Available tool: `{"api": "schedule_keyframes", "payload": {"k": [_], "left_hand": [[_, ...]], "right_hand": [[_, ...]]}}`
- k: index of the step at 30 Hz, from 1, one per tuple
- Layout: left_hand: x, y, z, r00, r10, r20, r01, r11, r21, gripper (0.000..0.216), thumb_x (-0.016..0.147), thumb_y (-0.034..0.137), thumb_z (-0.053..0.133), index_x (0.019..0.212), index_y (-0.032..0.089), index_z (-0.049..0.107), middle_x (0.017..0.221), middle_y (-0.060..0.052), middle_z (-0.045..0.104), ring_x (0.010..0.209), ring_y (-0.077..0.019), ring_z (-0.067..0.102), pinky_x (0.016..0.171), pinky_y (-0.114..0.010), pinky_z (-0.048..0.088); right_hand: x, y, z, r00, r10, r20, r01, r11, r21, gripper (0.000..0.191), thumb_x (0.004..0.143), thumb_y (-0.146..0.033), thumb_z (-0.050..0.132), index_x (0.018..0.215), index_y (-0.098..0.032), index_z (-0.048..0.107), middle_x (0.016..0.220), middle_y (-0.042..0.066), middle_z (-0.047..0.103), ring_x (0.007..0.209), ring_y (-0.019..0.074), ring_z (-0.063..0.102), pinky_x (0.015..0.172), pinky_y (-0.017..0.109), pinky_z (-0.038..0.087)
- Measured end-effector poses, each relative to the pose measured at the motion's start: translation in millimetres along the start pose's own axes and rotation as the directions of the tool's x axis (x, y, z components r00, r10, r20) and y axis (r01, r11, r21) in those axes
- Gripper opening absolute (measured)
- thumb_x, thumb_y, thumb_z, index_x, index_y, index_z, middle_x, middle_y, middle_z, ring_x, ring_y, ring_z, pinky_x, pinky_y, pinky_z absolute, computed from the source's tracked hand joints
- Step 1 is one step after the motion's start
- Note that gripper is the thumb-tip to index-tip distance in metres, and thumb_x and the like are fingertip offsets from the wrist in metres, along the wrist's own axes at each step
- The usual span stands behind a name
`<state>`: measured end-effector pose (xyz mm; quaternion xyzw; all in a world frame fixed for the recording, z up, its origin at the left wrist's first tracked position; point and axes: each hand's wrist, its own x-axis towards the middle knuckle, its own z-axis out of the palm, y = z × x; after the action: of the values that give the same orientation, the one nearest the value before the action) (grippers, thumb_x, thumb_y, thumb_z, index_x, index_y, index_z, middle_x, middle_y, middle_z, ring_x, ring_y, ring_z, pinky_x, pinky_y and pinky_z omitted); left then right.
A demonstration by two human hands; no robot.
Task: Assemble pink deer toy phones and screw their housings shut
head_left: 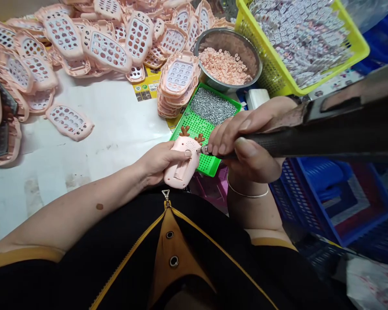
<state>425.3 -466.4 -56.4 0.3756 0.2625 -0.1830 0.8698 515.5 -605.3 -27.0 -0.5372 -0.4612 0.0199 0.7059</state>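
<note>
My left hand [158,161] is closed around a pink toy phone [182,165] with brown antlers, its back face turned up and its thumb side resting over the middle. My right hand [248,137] wraps round a dark electric screwdriver [287,140]. The screwdriver's metal tip meets the toy phone near its upper right corner, by the antler. Under and behind the phone sits a green tray [210,165] with a heap of small silver screws [211,105].
Pink phone shells [106,49] are piled at the back left, with a stack [179,77] beside the tray. A steel bowl [257,64] holds small pink parts. A yellow basket [271,69] holds many small pieces. Blue crates [330,224] stand at the lower right.
</note>
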Motion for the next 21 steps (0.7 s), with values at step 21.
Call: {"api": "schedule_keyframes", "payload": {"k": [21], "left_hand": [[-0.7,4.0,3.8,0.996,-0.020,-0.089,0.027,0.996,0.084,0.018,0.073,0.006,0.069,0.091,0.009,0.068,0.074,-0.008,0.072,0.062,-0.0165,0.065,0.063,-0.028,0.052]], "right_hand": [[-27.1,33.7,-22.7,0.918,-0.089,-0.387,0.030,0.987,-0.156,0.027,0.080,-0.048,0.072,0.098,-0.037,0.056,0.062,-0.008,0.046,0.040,0.0111,0.045,0.040,0.029,0.042]]}}
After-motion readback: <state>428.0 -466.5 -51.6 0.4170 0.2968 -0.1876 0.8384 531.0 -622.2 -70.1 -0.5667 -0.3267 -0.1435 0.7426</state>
